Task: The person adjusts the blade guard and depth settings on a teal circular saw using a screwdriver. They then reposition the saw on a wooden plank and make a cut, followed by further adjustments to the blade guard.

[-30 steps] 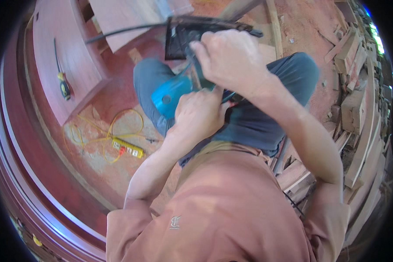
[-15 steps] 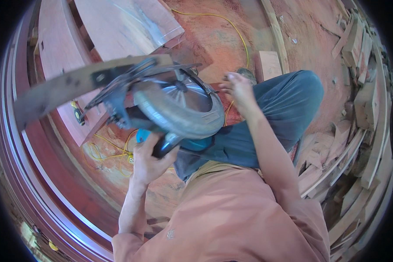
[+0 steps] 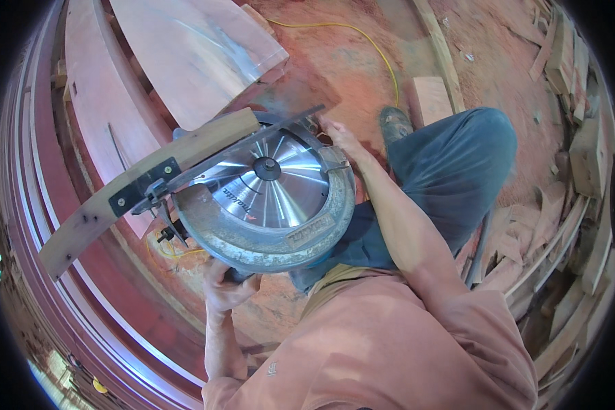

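My left hand (image 3: 229, 287) is wrapped round the rear handle of a circular saw (image 3: 263, 239), whose grip is mostly hidden under the body. The saw is turned on its side, so its round toothed blade (image 3: 290, 188) faces up at me inside the grey guard. A wooden strip (image 3: 82, 225) is fixed along the saw's base with a black screwed plate (image 3: 143, 186) and reaches out to the left. My right hand (image 3: 338, 140) is closed at the far right edge of the saw, by the end of the base, its fingertips partly hidden.
Large reddish planks (image 3: 198, 48) lie at the upper left, with long dark red boards (image 3: 130, 307) along the left side. A yellow cord (image 3: 362, 34) runs over the dusty floor. A wood block (image 3: 430, 99) lies beyond my foot. Offcuts (image 3: 587, 157) are heaped at the right.
The saw has tilted so its blade now faces up more fully. My right hand has moved left from the air beside the saw onto its edge. The left hand keeps its hold.
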Action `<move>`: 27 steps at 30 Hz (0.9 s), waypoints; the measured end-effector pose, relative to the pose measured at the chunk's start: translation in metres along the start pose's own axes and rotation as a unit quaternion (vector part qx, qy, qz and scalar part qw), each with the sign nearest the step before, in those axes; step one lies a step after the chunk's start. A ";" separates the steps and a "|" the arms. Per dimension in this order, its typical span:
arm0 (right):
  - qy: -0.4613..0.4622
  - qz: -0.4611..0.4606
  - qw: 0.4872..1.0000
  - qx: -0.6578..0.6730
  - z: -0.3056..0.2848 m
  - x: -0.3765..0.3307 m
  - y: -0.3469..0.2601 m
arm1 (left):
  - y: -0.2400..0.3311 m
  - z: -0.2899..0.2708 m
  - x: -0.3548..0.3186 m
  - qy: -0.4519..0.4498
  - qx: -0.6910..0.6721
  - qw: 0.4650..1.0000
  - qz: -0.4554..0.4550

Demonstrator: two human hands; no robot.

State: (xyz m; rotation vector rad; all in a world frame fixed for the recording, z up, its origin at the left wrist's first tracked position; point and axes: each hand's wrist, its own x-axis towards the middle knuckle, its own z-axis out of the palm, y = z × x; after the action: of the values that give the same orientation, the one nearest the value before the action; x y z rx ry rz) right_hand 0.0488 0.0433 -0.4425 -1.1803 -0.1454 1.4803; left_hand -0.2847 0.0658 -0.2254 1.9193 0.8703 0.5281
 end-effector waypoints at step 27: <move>0.113 0.324 0.933 0.104 -0.005 -0.128 -0.089 | -0.037 -0.002 -0.059 0.109 0.120 0.982 0.095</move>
State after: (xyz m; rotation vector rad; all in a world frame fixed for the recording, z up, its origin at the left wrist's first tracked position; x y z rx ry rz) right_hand 0.0888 -0.0342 -0.3127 -1.2738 0.6014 1.8481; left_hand -0.3373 0.0343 -0.2574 2.2091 0.9274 0.7896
